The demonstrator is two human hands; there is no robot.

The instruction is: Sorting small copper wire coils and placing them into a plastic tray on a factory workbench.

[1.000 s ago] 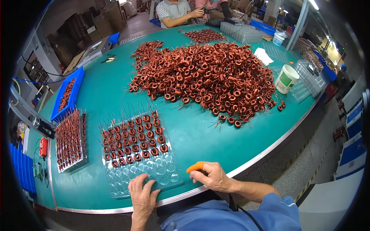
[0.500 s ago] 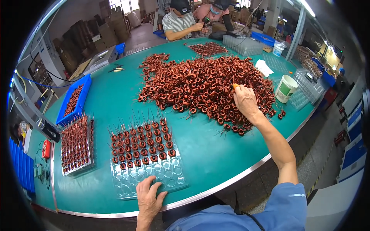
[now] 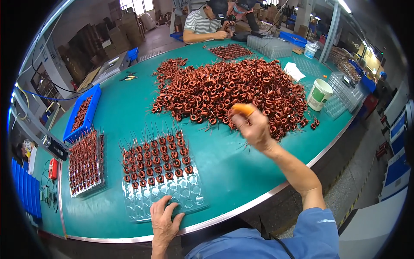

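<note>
My left hand [image 3: 164, 221] rests on the near edge of a clear plastic tray [image 3: 139, 203], thumb and fingers apart. Copper-coloured toroidal coils [image 3: 166, 157] stand in the tray's far rows with their wire leads pointing up; the near rows of round pockets hold none. Over the near side of a big heap of loose coils [image 3: 215, 88] is my right hand [image 3: 254, 127], slightly blurred. An orange finger cot [image 3: 243, 108] covers one of its fingers. Its fingers are drawn together, and whatever is between them cannot be made out.
A filled coil tray stack [image 3: 86, 164] stands at the left, by a blue bin [image 3: 82, 113] of coils. A white-green bucket [image 3: 320, 95] and clear trays [image 3: 345, 93] stand at the right. Across the green table [image 3: 233, 181], two people [image 3: 207, 23] sit near another coil tray [image 3: 230, 51].
My right hand has come off the heap, moving left and toward me. My left hand stays at the tray edge. Across the table, one person has leaned to the right.
</note>
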